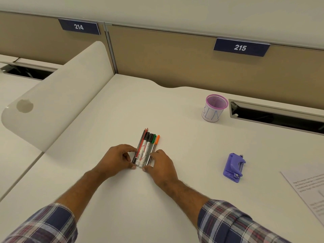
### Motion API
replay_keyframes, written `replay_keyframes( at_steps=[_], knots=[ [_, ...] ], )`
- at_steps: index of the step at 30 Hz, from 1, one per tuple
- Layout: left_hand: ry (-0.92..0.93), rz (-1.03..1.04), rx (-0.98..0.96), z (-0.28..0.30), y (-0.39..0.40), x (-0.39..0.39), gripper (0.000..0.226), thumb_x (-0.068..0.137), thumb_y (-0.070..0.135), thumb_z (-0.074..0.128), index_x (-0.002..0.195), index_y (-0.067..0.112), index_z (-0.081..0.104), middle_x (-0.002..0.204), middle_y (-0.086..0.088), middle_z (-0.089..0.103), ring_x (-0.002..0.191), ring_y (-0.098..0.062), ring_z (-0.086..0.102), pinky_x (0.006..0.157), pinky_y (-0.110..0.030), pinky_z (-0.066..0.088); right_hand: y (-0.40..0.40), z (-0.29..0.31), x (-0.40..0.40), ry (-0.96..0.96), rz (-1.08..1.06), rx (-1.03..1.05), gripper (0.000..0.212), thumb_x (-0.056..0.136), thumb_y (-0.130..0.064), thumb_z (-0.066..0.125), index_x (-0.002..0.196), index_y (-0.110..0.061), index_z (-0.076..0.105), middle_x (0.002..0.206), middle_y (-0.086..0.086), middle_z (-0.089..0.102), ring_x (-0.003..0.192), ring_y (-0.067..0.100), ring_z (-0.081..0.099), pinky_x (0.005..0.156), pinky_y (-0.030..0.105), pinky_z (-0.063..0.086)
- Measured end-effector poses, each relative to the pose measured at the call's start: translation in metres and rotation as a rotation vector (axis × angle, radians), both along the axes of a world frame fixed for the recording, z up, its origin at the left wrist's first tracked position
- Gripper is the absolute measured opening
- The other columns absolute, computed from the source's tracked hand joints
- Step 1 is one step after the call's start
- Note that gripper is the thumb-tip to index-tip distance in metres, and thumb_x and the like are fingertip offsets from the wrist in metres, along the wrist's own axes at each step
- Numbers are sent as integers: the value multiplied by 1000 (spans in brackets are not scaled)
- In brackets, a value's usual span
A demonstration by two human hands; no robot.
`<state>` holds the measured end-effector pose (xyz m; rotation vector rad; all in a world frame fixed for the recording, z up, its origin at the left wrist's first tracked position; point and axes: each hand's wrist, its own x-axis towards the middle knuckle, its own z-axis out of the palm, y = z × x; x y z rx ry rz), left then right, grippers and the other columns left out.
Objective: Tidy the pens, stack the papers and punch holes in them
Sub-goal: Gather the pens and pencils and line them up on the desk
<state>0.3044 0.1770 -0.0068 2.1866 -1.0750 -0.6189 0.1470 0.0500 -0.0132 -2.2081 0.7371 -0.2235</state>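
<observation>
Both hands are down on the white desk (122,106), squeezing a row of pens (146,148) from either side. The left hand (116,159) has its curled fingers against the row's left edge; the right hand (162,166) presses in from the right, thumb at the near ends. The pens lie side by side, tips pointing away. Right of the pens and further back stands a purple mesh cup (214,108). A purple hole punch (234,167) lies well right of the pens, papers (308,188) beyond it at the edge.
</observation>
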Motion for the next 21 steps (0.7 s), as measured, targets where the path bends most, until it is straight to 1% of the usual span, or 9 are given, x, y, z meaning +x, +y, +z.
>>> replay_keyframes(
  at_steps=[4, 6, 7, 9, 11, 14, 16, 18, 21],
  knots=[
    [-56, 5, 51, 4, -1, -1, 63, 60, 23, 95, 117, 28, 71, 112, 13, 67, 69, -12, 63, 63, -14, 47, -4, -2, -10, -32, -21, 23, 53, 82, -37, 72, 130, -20, 57, 120, 0, 60, 109, 16, 55, 90, 22, 40],
    [-111, 13, 58, 6, -1, -5, 60, 63, 30, 93, 119, 29, 69, 113, 14, 66, 67, -10, 61, 62, -15, 45, -8, -1, -19, -42, -59, 32, 56, 83, -40, 71, 132, -20, 55, 126, -1, 59, 114, 15, 54, 94, 20, 38],
    [-140, 20, 51, 6, -2, -8, 58, 65, 34, 92, 118, 29, 68, 113, 15, 66, 67, -9, 61, 61, -16, 44, -11, -1, -24, -47, -80, 34, 55, 83, -41, 71, 132, -20, 55, 127, -2, 59, 113, 14, 55, 94, 20, 38],
    [-174, 27, 14, 6, -6, -19, 52, 67, 42, 89, 114, 33, 68, 110, 20, 63, 67, -7, 61, 62, -15, 44, -18, 1, -38, -63, -113, 25, 51, 84, -41, 70, 129, -20, 58, 122, -4, 60, 99, 10, 57, 89, 17, 38],
    [-174, 18, -52, 6, -12, -34, 43, 69, 46, 86, 106, 37, 67, 106, 25, 60, 71, -5, 61, 63, -13, 43, -27, 2, -56, -80, -159, 10, 41, 85, -37, 69, 122, -22, 61, 114, -7, 62, 85, 2, 51, 82, 13, 36],
    [-165, -20, -141, 5, -27, -63, 31, 74, 43, 83, 99, 40, 66, 104, 28, 57, 82, 0, 58, 65, -10, 42, -40, 4, -86, -87, -238, -10, 29, 85, -33, 69, 113, -25, 64, 101, -12, 61, 77, 0, 51, 74, 8, 38],
    [-172, -67, -172, 5, -40, -84, 26, 78, 39, 82, 99, 38, 66, 104, 27, 57, 81, 0, 59, 67, -8, 42, -48, 5, -106, -98, -288, -12, 23, 85, -29, 70, 107, -26, 66, 93, -14, 59, 71, 0, 53, 67, 5, 38],
    [-160, -111, -193, 4, -54, -106, 23, 81, 34, 80, 101, 33, 69, 104, 23, 59, 78, -1, 59, 67, -10, 45, -55, 6, -125, -111, -342, -20, 18, 84, -27, 70, 102, -27, 66, 89, -15, 60, 69, 1, 54, 65, 7, 40],
    [-99, -136, -206, 3, -78, -142, 21, 82, 30, 78, 101, 29, 70, 99, 19, 61, 75, -2, 58, 68, -14, 47, -63, 6, -154, -135, -431, -12, 15, 84, -24, 72, 97, -29, 65, 86, -15, 61, 69, 3, 56, 67, 13, 44]
  ],
)
